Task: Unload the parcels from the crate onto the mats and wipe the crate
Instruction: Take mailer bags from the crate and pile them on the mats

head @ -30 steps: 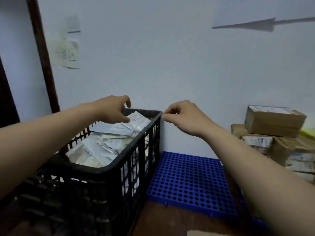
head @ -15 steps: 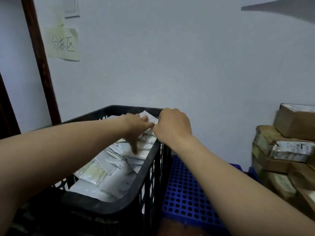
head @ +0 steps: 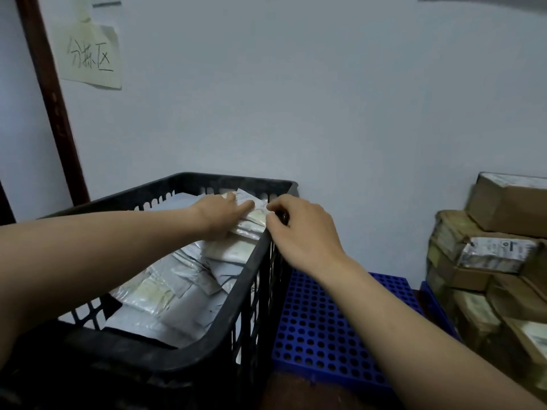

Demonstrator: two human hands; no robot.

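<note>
A black slatted crate stands at the left, filled with several grey and white bagged parcels. My left hand reaches across the crate and lies on the top parcel in the far right corner. Its fingers lie on top and its thumb is hidden beneath. My right hand is over the crate's right rim, fingers curled, pinching the same parcel's near edge. A blue perforated mat lies on the floor just right of the crate, bare.
Stacked cardboard boxes stand at the right on a second blue mat. The crate's far side is against a white wall. A handwritten paper note hangs beside a dark door frame.
Both hands came down from above the crate onto the top parcel in the far right corner. The left hand's fingers, dug down half a second ago, now lie along the parcel.
</note>
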